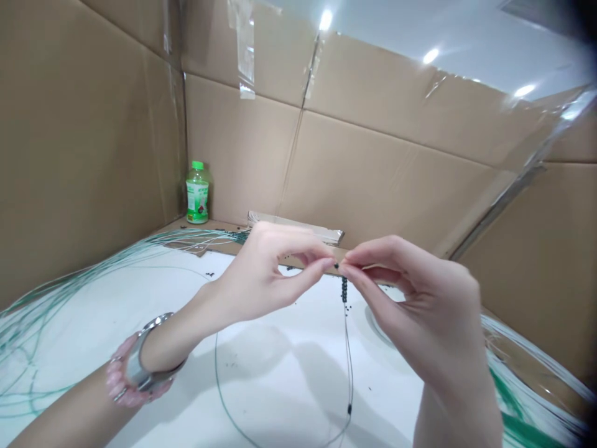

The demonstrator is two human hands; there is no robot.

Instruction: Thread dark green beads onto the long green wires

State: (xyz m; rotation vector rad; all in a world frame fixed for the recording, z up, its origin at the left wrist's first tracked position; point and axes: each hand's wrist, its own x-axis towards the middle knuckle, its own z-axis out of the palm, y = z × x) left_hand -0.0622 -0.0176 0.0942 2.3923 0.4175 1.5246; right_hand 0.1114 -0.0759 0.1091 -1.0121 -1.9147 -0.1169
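My left hand is closed in a pinch, thumb against forefinger, with a small dark bead at its fingertips. Close beside it, my right hand also pinches, its tips almost meeting the left ones; a thin cord appears to be held there, though the fingers mostly hide it. Below the right fingertips hangs a short row of dark beads. From that row the thin cord drops toward the white table, passes a black bead, and curves round to the left as a green loop.
Tall cardboard walls enclose the white table. A green-capped bottle stands in the back left corner. Bundles of green cords spread along the left, white cords on the right. A cardboard strip lies at the back.
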